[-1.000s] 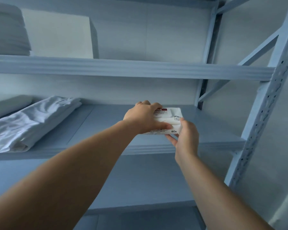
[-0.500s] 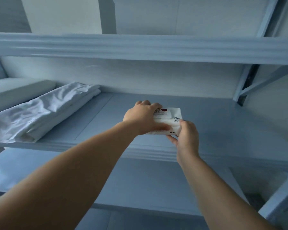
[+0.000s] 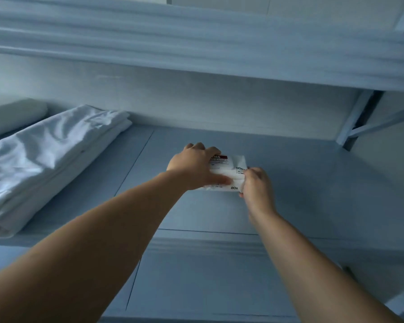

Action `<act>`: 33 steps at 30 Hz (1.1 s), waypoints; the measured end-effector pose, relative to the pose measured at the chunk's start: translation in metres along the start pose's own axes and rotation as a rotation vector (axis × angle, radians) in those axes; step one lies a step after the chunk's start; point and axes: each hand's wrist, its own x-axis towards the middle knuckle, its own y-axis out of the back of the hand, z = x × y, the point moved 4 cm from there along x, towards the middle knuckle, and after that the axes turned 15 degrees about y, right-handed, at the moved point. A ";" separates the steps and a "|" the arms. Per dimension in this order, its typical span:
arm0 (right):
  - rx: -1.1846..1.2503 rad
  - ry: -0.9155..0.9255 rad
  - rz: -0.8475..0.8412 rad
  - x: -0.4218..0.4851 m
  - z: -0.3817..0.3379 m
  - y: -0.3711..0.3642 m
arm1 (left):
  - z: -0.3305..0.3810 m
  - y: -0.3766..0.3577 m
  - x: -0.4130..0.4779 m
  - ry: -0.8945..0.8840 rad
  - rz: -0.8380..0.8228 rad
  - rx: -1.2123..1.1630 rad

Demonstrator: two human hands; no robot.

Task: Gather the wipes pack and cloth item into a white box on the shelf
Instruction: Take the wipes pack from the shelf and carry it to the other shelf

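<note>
A white wipes pack (image 3: 233, 170) with a red label and "80" print sits low over the middle shelf (image 3: 301, 187), held from both sides. My left hand (image 3: 194, 166) covers its left half from above, thumb along the front face. My right hand (image 3: 254, 185) pinches its right end. A folded white cloth (image 3: 47, 157) lies on the same shelf at the far left, apart from both hands. The corner of a white box (image 3: 12, 115) shows behind the cloth at the left edge.
The blue-grey metal rack has a shelf edge (image 3: 196, 47) close overhead and a lower shelf (image 3: 208, 283) under my arms. An upright post and diagonal brace (image 3: 359, 120) stand at the back right.
The view has swung left and tilted down, so the middle shelf now fills the frame. Both hands have kept their hold on the wipes pack, which now sits further in over the shelf.
</note>
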 end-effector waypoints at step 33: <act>-0.226 0.161 -0.182 0.035 0.037 -0.101 | -0.093 -0.045 0.052 0.043 0.051 0.068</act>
